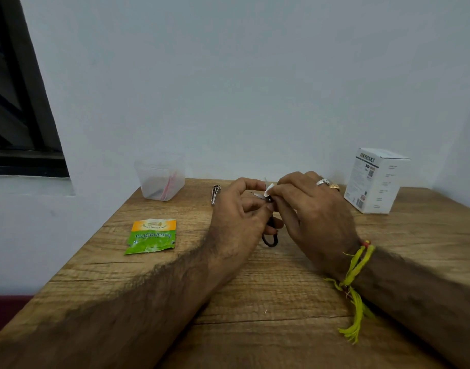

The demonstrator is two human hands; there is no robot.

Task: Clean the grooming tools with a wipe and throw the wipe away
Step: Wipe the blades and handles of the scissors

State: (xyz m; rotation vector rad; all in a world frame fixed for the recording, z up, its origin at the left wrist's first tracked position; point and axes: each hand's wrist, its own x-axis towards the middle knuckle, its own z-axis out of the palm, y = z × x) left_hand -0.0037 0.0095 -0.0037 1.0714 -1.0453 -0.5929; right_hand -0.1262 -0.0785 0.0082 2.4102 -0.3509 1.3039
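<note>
Small scissors with black loop handles (270, 239) are held over the middle of the wooden table (255, 294). My left hand (236, 211) grips them around the handles, blades pointing away. My right hand (311, 209) pinches a small white wipe (269, 189) against the metal blades near the pivot. Most of the blades and wipe are hidden by my fingers. A silver nail clipper (215, 194) lies on the table just left of my left hand, untouched.
A green and orange sachet (151, 237) lies at the left of the table. A clear plastic container (160, 178) with a few items inside stands at the back left by the wall. A white carton (375, 181) stands at the back right.
</note>
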